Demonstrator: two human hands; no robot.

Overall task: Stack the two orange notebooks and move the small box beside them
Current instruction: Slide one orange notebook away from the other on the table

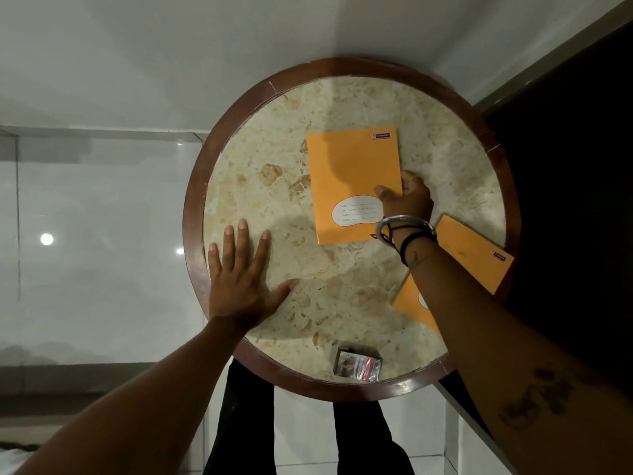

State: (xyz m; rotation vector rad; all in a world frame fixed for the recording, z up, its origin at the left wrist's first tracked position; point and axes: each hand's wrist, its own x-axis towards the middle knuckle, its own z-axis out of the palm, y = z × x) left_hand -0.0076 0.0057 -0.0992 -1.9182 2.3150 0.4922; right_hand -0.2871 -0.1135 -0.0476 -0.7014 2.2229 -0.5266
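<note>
Right hand (407, 200) pinches the far notebook (352, 185) at the table (239, 108) centre, left hand (239, 282) splayed flat beside it, small box (358, 365) shut.

Two orange notebooks lie on one round table (342, 68): the far notebook (349, 173) in full view and the near notebook (476, 255) partly covered by a forearm. There is one small box (358, 365), at the near rim. Two hands are in view, the left hand (239, 282) and the right hand (407, 200), and the right wrist carries one metal bangle (404, 222) plus dark bands whose number cannot be told.
</note>
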